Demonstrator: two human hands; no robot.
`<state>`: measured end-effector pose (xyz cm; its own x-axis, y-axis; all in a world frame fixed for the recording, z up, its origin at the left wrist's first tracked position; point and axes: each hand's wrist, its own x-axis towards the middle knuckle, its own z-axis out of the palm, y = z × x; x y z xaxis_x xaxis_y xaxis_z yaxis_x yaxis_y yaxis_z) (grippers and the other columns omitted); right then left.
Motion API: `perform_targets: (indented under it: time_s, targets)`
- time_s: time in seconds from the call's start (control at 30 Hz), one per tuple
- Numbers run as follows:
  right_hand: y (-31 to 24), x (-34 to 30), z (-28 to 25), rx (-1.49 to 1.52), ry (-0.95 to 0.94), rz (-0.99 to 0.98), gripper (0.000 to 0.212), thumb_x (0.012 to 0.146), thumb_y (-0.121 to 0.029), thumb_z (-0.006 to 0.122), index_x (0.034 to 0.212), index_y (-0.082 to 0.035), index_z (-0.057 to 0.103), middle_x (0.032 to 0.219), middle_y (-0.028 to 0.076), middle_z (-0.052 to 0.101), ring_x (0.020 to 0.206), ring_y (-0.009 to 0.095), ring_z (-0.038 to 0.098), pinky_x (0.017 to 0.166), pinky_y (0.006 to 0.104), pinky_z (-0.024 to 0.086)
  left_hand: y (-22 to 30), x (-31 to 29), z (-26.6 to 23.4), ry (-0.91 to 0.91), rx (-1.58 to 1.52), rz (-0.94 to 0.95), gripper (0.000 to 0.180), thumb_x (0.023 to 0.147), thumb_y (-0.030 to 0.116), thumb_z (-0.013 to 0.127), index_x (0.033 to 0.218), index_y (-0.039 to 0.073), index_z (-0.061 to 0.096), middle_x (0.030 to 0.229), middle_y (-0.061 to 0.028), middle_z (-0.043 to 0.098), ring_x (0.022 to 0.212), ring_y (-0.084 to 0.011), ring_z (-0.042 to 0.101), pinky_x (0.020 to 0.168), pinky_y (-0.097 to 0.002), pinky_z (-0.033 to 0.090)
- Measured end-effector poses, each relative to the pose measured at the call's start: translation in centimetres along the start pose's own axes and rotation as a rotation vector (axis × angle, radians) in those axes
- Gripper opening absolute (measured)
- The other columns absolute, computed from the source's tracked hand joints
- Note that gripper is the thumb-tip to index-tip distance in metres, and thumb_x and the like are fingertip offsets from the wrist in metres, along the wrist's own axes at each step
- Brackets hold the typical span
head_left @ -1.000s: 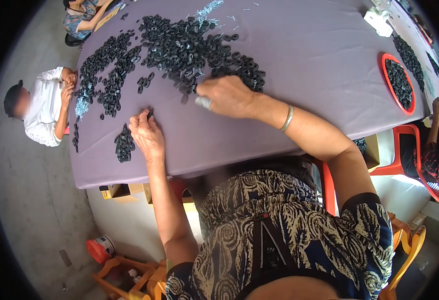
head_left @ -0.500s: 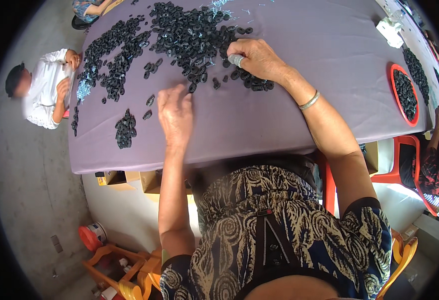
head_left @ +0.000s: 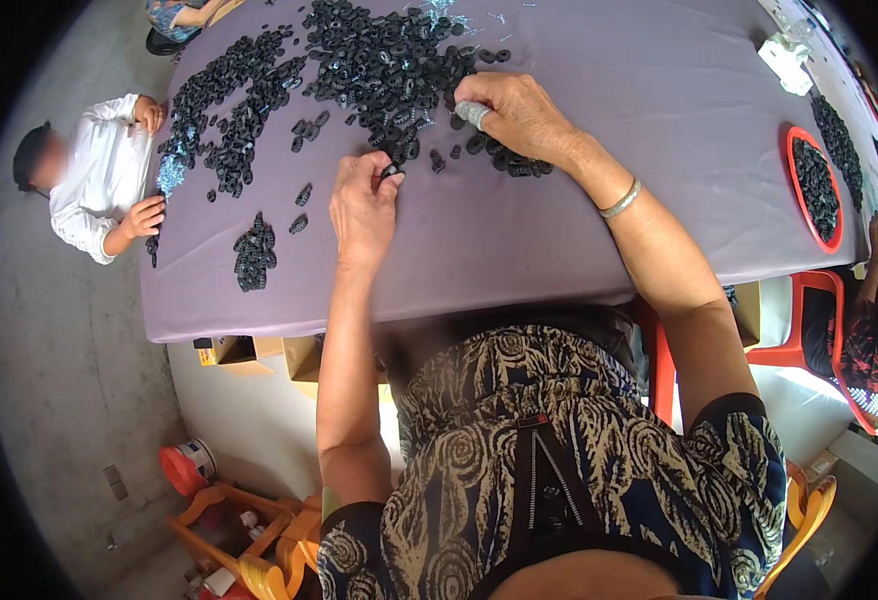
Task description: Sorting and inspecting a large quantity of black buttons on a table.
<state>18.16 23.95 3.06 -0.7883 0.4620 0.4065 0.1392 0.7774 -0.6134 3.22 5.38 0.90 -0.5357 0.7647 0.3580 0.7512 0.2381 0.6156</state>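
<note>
My left hand (head_left: 364, 212) is closed in a pinch on a small black oval piece (head_left: 391, 171), at the near edge of a large heap of similar black pieces (head_left: 379, 70). To its right, my right hand (head_left: 521, 118) has its fingers curled together at the heap's right side. Grey wrapping covers one digit of that hand, and what its fingertips hold is hidden. Below the right hand lie more black pieces (head_left: 509, 160). A small stacked group of black pieces (head_left: 255, 255) sits to the left of my left hand.
The purple-covered table (head_left: 559, 230) carries another black heap (head_left: 229, 110) and light-blue bits (head_left: 172, 172) at the left. A person in white (head_left: 104, 175) sits there, one hand at the table edge. At the right stands a red basin (head_left: 839, 225) of black pieces, near a red chair (head_left: 804, 345).
My left hand has moved slightly up and right, and its fingers have closed on a black piece. My right hand stays almost in place. The person in white has put a hand on the table edge.
</note>
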Motion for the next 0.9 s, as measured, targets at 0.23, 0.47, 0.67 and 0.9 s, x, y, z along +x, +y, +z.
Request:
perform_targets:
  time_s: [0.23,0.47,0.67,0.9]
  targets:
    - [0.3,0.1,-0.1,-0.02,-0.021,0.052,0.007,0.084,-0.005,0.062,0.091,-0.005,0.061,0.08,0.007,0.064,0.072,0.023,0.061,0.065,0.0358,0.048,0.1,-1.2,-0.5,0.021,-0.042,0.098,0.023,0.079,0.0,0.07,0.1,0.004,0.066,0.085,-0.0073,0.055,0.071,-0.0182,0.056,0.068,-0.0305,0.049]
    - [-0.1,0.0,0.3,0.054,-0.043,-0.104,0.006,0.083,-0.004,0.063,0.088,-0.005,0.059,0.076,0.007,0.059,0.071,0.026,0.057,0.064,0.0372,0.046,0.5,-1.9,0.2,-0.003,-0.625,-0.042,0.02,0.08,-0.004,0.07,0.099,0.0,0.067,0.088,0.0004,0.054,0.078,-0.0084,0.051,0.074,-0.0225,0.045]
    - [-1.4,-0.4,0.6,-0.019,-0.19,-0.179,0.005,0.083,-0.009,0.06,0.086,-0.006,0.061,0.085,0.009,0.06,0.089,0.03,0.058,0.077,0.0434,0.047,0.9,-2.2,0.3,-0.037,-0.763,-0.118,0.02,0.081,-0.005,0.069,0.101,0.0,0.068,0.087,0.0028,0.052,0.081,-0.0062,0.05,0.077,-0.0203,0.043]
    - [-1.7,-0.8,1.1,0.0,-0.215,-0.272,0.013,0.078,-0.002,0.063,0.089,-0.007,0.061,0.079,0.006,0.054,0.083,0.026,0.054,0.076,0.0383,0.047,1.9,-2.1,0.5,0.009,-0.963,-0.281,0.023,0.086,-0.004,0.064,0.108,0.001,0.064,0.085,0.0031,0.051,0.08,-0.006,0.05,0.075,-0.0207,0.044]
